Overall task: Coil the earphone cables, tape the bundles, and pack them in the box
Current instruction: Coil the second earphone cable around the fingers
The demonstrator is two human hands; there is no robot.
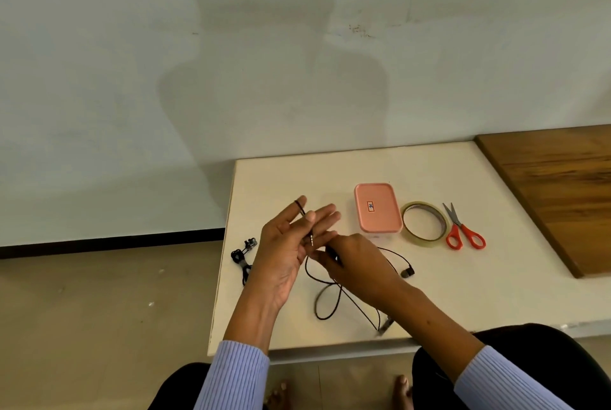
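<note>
Left hand (291, 244): raised palm-up, fingers spread, black earphone cable (334, 297) looped over the index finger, plug under the thumb.
Right hand (353, 264): pinches the same cable just beside the left palm.
Cable: trails in loops on the white bench (463, 294); one earbud (407, 271) lies near the right hand.
Taped bundle (243, 257): at the bench's left edge.
Pink box (377, 208): lid on, beside the tape roll (424, 224) and red scissors (463, 231).
</note>
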